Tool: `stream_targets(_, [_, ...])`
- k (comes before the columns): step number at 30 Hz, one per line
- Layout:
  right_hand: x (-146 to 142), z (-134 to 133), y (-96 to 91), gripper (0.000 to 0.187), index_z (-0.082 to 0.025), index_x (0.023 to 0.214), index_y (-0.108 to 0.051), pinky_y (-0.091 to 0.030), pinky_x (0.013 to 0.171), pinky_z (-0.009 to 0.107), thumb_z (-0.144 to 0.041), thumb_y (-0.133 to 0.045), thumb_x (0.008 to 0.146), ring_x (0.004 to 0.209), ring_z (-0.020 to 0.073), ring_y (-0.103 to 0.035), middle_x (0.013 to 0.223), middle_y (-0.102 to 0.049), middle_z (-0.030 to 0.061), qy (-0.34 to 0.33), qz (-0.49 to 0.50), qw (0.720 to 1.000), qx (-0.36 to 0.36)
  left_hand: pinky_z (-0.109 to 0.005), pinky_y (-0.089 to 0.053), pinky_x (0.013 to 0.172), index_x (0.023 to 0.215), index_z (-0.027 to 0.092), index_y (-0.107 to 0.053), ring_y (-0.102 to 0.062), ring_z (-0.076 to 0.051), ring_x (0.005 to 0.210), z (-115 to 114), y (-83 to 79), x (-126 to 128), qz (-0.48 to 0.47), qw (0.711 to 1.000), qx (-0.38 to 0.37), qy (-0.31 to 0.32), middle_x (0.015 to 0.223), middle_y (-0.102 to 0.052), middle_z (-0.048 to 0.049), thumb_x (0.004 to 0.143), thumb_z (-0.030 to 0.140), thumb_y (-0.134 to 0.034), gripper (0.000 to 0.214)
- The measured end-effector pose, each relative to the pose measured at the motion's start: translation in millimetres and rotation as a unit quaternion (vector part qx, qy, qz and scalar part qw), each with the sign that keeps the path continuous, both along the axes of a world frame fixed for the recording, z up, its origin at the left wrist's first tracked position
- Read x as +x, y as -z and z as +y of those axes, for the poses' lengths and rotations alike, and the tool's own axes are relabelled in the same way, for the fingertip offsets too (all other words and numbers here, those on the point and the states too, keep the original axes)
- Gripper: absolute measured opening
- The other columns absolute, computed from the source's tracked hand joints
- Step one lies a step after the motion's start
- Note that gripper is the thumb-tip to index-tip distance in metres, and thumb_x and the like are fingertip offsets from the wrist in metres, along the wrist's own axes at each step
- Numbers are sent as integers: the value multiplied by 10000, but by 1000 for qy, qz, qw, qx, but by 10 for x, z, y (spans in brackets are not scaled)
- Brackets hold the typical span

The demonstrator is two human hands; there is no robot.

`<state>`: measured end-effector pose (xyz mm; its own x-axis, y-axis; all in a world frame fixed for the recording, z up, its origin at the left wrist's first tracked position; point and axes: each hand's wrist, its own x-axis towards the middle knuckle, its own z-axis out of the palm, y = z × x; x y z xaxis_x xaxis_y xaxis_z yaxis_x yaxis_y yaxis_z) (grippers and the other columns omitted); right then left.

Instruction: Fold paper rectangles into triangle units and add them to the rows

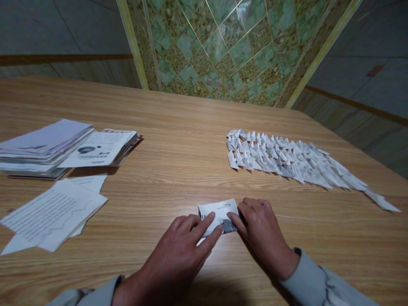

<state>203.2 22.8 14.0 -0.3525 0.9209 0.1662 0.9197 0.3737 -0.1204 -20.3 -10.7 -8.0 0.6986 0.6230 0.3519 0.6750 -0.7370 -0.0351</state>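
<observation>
A small folded sheet of printed paper lies on the wooden table before me. My left hand has its thumb and forefinger across the paper's face, holding it from the left; its other fingers are bent at the left edge. At the right edge, my right hand grips the paper, thumb on its face and the remaining fingers curled. Part of the paper is covered by my fingers. Beyond my right hand stand several rows of small folded paper pieces with pointed tips.
On the left rests a thick stack of papers, with a printed sheet on the pile beside it. Loose lined sheets overlap nearer me. The wooden table reaches back towards a green tiled surface.
</observation>
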Motion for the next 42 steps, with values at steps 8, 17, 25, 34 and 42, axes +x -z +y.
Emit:
stream_targets(8, [-32, -12, 0, 132, -190, 799, -612, -326, 778, 371, -223, -613, 927, 801, 240, -593, 804, -654, 48, 4, -5, 1000, -6, -488, -458, 802, 1342, 307, -548, -581, -323, 955, 0, -111, -17, 15, 998, -53, 0, 1384, -597, -118, 724, 542, -796, 706])
stream_targets(17, [72, -80, -111, 198, -191, 1112, -623, -383, 810, 364, -134, -590, 925, 923, 241, -546, 1053, -666, 88, -97, 102, 989, 47, -486, -433, 849, 1409, 345, -487, -538, -326, 1030, -25, -92, -52, 28, 995, -98, 2, 1465, -514, -112, 829, 609, -646, 657])
stream_targets(25, [29, -255, -126, 70, -217, 898, -639, -356, 857, 379, -172, -693, 892, 857, 196, -560, 990, -729, -7, -214, 72, 974, 22, -492, -420, 871, 1431, 374, -457, -530, -331, 1070, -35, -111, -57, 46, 992, -117, -11, 1497, -485, -90, 851, 622, -606, 648])
stream_targets(34, [151, -274, -102, 172, -254, 847, -646, -271, 970, 428, -210, -800, 785, 788, 191, -605, 967, -765, -74, -183, 34, 979, 82, -573, -338, 977, 1384, 392, -502, -571, -330, 1099, 14, -148, -121, 41, 994, -97, -4, 1463, -540, -44, 833, 618, -643, 612])
stream_targets(42, [255, -263, -152, 240, -254, 716, -632, -234, 993, 450, -166, -854, 692, 701, 192, -586, 744, -726, -90, -155, 3, 986, 67, -588, -263, 1021, 1262, 349, -601, -564, -347, 1185, 9, -237, -208, 32, 999, -41, -5, 1335, -654, 14, 867, 408, -706, 412])
